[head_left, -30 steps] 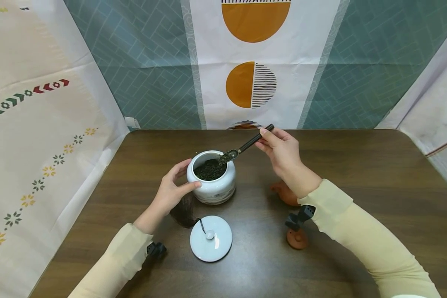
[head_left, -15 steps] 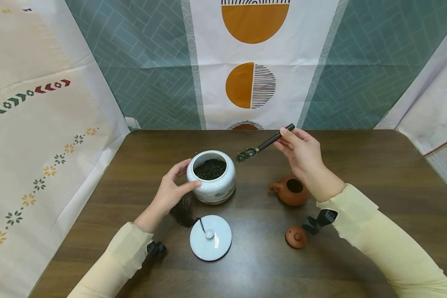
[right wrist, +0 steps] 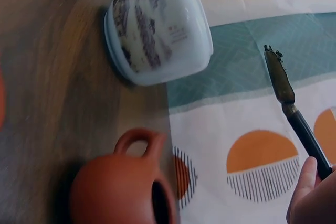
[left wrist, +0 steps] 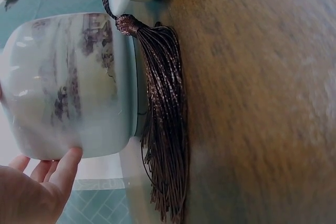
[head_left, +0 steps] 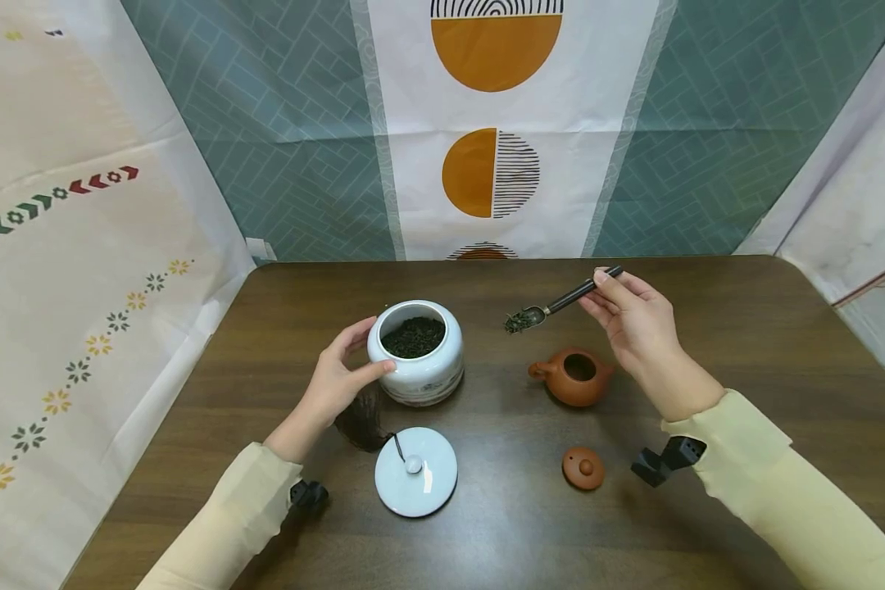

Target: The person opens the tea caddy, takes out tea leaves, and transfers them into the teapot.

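A white porcelain tea jar, open at the top, holds dark loose tea leaves. My left hand grips its left side, thumb at the front and fingers behind. Between thumb and fingers, my right hand pinches the dark handle of a tea scoop. Tea leaves lie heaped in the scoop's bowl, which hangs in the air right of the jar. Below and slightly right of the scoop, a brown clay teapot stands uncovered. The right wrist view shows the scoop side-on, above the teapot's level.
The jar's white lid lies in front of the jar, with a dark tassel attached. A small clay teapot lid rests on the wooden table in front of the teapot. Patterned cloth hangs behind the table.
My right hand has lifted the tea scoop out of the jar's mouth and carried it right, with leaves in it. The teapot has come into fuller view. My left hand stays on the jar.
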Tool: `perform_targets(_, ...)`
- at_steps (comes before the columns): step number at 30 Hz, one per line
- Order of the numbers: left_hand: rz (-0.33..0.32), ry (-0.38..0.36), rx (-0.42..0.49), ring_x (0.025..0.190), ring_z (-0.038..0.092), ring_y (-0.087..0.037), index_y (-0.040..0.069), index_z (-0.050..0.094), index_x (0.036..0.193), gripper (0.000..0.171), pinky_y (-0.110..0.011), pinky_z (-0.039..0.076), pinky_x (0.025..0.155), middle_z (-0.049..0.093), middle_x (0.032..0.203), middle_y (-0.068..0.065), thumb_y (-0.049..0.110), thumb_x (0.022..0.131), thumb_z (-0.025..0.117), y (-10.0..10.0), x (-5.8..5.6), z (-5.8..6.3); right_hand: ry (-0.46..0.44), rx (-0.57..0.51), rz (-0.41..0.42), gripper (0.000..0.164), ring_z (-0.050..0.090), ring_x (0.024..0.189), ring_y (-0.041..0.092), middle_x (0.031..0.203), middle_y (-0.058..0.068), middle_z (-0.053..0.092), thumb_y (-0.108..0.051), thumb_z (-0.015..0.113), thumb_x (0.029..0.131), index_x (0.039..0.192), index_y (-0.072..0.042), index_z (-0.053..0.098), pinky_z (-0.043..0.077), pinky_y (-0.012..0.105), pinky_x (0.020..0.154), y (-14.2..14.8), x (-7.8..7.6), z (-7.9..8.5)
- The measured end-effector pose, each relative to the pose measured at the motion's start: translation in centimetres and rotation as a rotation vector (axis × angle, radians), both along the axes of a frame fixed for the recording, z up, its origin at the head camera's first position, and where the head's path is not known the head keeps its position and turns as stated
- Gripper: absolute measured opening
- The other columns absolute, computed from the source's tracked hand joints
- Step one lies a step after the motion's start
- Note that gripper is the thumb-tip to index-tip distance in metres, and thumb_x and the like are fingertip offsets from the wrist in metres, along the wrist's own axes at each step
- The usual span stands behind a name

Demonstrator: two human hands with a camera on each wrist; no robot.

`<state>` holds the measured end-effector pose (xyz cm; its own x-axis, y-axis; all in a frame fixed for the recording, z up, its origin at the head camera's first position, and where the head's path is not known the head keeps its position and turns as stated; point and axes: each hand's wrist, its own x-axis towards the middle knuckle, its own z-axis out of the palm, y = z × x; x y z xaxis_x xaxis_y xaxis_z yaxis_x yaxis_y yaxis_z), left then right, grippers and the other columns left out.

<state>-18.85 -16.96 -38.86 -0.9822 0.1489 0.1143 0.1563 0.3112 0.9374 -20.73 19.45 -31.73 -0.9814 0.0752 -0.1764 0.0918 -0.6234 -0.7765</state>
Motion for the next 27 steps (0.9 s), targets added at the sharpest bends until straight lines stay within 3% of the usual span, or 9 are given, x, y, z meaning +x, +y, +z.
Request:
perform_targets(8,0.010,-0.021,-0.007,0.128,0.042,-0.030,0.006,0.042,0.141,0.068,-0.055,0.033,0.106,0.045,0.142,-0.014,0.009,0.082,0.074,-0.1,0.0,0.0,-0.022,-0.062,-0.037,0.003,0.065,0.075,0.016,0.087,0.004,0.065,-0.001,0.069,0.084,0.082,-0.004,0.069,0.057,0.028,0.074,2.9,1.0,-1.8)
perform_targets(16,0.012,-0.033,-0.025,0.129,0.042,-0.031,0.006,0.041,0.142,0.068,-0.054,0.035,0.105,0.045,0.142,-0.014,0.009,0.082,0.074,0.0,0.0,-0.1,-0.030,-0.051,-0.085,0.005,0.067,0.072,0.015,0.086,0.002,0.068,0.000,0.068,0.084,0.080,-0.003,0.070,0.058,0.028,0.071,5.4,1.8,-4.0)
perform_targets(27,0.005,-0.021,-0.007,0.128,0.042,-0.031,0.005,0.042,0.141,0.067,-0.056,0.034,0.105,0.045,0.142,-0.014,0.007,0.082,0.074,0.0,0.0,0.1,0.080,0.020,-0.169,0.006,0.069,0.069,0.014,0.082,0.005,0.070,0.005,0.067,0.083,0.083,0.001,0.071,0.057,0.027,0.068,7.0,2.1,-5.9)
